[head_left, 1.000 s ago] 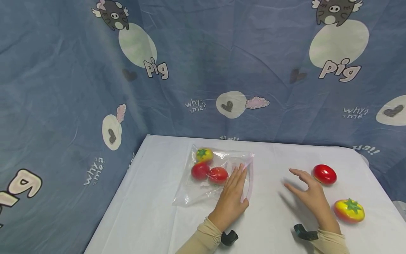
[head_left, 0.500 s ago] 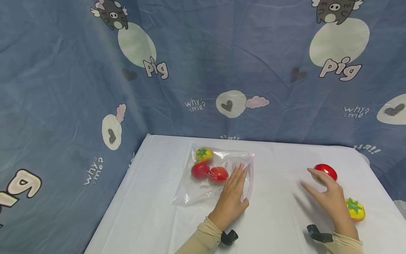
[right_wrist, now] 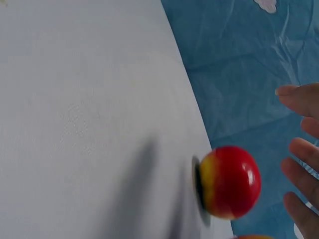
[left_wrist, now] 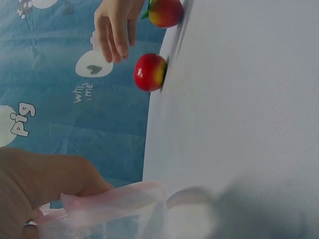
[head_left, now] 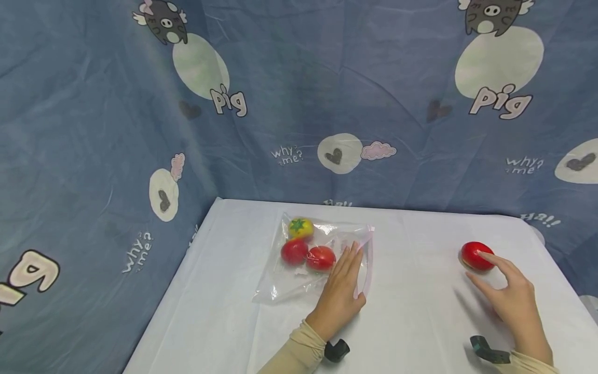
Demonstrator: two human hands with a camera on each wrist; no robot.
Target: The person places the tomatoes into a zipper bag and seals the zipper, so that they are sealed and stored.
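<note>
My left hand [head_left: 337, 301] lies with straight fingers on the zip-lock bag [head_left: 280, 285], near its pink zip edge. Three red and yellow toy tomatoes [head_left: 320, 258] are inside the bag. At the right, my right hand [head_left: 514, 298] hovers with thumb and fingers spread beside a loose red toy tomato [head_left: 474, 254]; the index finger overlaps it in the head view. The right wrist view shows a gap between the fingers [right_wrist: 301, 174] and that tomato [right_wrist: 232, 183]. Another toy tomato [left_wrist: 165, 11], with a green leaf, stands beyond it and is hidden by my right hand in the head view.
A white cloth covers the table [head_left: 196, 306]. Blue patterned curtains [head_left: 280, 104] hang behind it and on the left. A dark wrist camera mount [head_left: 337, 351] sits by my left cuff, another [head_left: 488, 350] by the right one.
My right hand has moved rightward from left of the loose red tomato to its near right side, covering the leafy tomato in the head view. The left hand and bag have stayed put.
</note>
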